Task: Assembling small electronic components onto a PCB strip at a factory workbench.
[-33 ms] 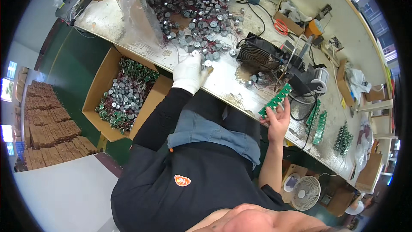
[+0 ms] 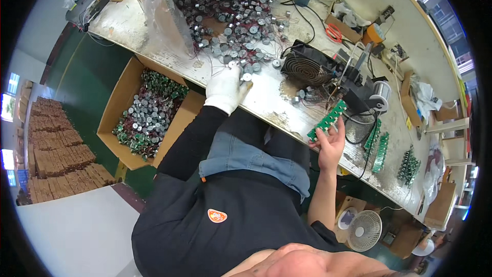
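My left hand (image 2: 222, 90), in a white glove, rests at the bench's front edge beside a heap of small round silver motors (image 2: 241, 31) with thin dark-red wires. Its thumb and fingers close around one small motor (image 2: 247, 77); the glove hides part of the grip. My bare right hand (image 2: 332, 146) pinches the lower end of a green circuit board strip (image 2: 328, 120) between thumb and fingers. The strip is tilted, above the bench edge, just in front of a soldering fixture (image 2: 356, 92) with wire coiled on a spool (image 2: 381, 92).
A black fan (image 2: 307, 64) stands mid-bench, with a few motors beside it. More green boards (image 2: 381, 153) lie to the right. An open carton (image 2: 115, 105) of wired motors and boards is below left. Red-handled scissors (image 2: 334, 33) lie behind; a white fan (image 2: 365, 231) is below right.
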The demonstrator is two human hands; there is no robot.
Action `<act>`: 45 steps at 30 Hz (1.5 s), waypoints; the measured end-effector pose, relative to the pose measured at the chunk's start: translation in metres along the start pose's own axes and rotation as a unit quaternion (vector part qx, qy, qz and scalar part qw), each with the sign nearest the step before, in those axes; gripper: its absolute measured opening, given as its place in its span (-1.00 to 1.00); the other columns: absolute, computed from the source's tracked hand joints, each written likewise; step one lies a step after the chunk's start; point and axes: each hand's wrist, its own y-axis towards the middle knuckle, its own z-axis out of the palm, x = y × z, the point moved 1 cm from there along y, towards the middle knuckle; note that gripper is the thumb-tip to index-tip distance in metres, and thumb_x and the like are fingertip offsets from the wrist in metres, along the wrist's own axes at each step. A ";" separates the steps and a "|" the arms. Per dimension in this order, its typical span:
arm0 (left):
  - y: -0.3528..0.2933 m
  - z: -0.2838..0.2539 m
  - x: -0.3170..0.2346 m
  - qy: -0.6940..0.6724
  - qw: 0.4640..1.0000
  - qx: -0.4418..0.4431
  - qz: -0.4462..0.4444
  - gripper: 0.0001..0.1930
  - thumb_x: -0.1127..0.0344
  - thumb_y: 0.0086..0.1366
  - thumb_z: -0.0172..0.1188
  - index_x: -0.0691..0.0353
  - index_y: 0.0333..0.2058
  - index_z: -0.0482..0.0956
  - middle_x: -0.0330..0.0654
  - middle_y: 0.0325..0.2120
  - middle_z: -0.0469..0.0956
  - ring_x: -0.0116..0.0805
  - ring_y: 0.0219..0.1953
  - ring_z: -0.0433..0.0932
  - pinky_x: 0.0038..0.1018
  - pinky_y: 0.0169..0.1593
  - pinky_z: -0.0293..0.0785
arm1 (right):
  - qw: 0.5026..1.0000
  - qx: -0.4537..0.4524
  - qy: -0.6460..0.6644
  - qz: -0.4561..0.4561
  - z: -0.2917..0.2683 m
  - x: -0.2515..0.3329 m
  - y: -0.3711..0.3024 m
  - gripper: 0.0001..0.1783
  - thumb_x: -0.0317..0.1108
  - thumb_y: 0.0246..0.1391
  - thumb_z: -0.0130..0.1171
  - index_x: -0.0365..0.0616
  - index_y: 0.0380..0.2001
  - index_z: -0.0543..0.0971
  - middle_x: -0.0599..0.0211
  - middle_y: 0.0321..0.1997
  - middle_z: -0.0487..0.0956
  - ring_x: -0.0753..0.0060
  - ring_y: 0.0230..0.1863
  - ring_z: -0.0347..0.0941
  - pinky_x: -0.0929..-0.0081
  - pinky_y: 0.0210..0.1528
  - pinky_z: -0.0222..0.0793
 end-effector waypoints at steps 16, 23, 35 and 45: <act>-0.007 0.012 -0.040 -0.511 0.859 -0.014 -0.012 -0.83 0.47 0.26 0.17 0.42 -0.24 0.41 -0.07 -0.38 0.60 -0.52 -0.42 0.51 -0.62 -0.32 0.41 | 0.999 0.008 0.042 0.023 -0.007 0.005 0.001 -0.09 -0.66 0.02 0.16 -0.29 0.33 -0.13 0.04 -0.15 0.50 0.45 -0.49 0.53 0.62 -0.58 0.47; -0.010 0.022 -0.066 -0.537 0.837 0.069 -0.079 -0.68 0.36 0.30 0.16 0.46 -0.09 0.33 -0.07 -0.38 0.63 -0.59 -0.51 0.45 -0.65 -0.42 0.36 | 0.998 0.025 0.045 0.029 -0.007 0.008 0.004 -0.04 -0.67 0.01 0.15 -0.24 0.35 -0.19 -0.01 -0.03 0.43 0.43 -0.44 0.54 0.62 -0.53 0.48; -0.039 0.034 -0.115 -0.527 0.806 0.245 -0.109 -0.77 0.30 0.28 0.19 0.37 -0.23 0.59 -0.24 -0.40 0.60 -0.61 -0.48 0.46 -0.66 -0.41 0.37 | 0.996 0.020 0.062 0.061 -0.011 0.003 0.001 -0.10 -0.75 -0.02 0.11 -0.20 0.34 -0.06 -0.11 0.12 0.34 0.37 -0.43 0.55 0.60 -0.53 0.48; -0.035 0.044 -0.138 -0.475 0.834 0.260 -0.103 -0.78 0.31 0.25 0.22 0.40 -0.28 0.57 -0.24 -0.45 0.56 -0.56 -0.41 0.48 -0.60 -0.32 0.41 | 0.992 0.043 0.081 0.089 -0.016 0.014 0.003 -0.10 -0.69 -0.01 0.16 -0.22 0.35 -0.05 0.04 -0.06 0.40 0.42 -0.43 0.55 0.63 -0.50 0.49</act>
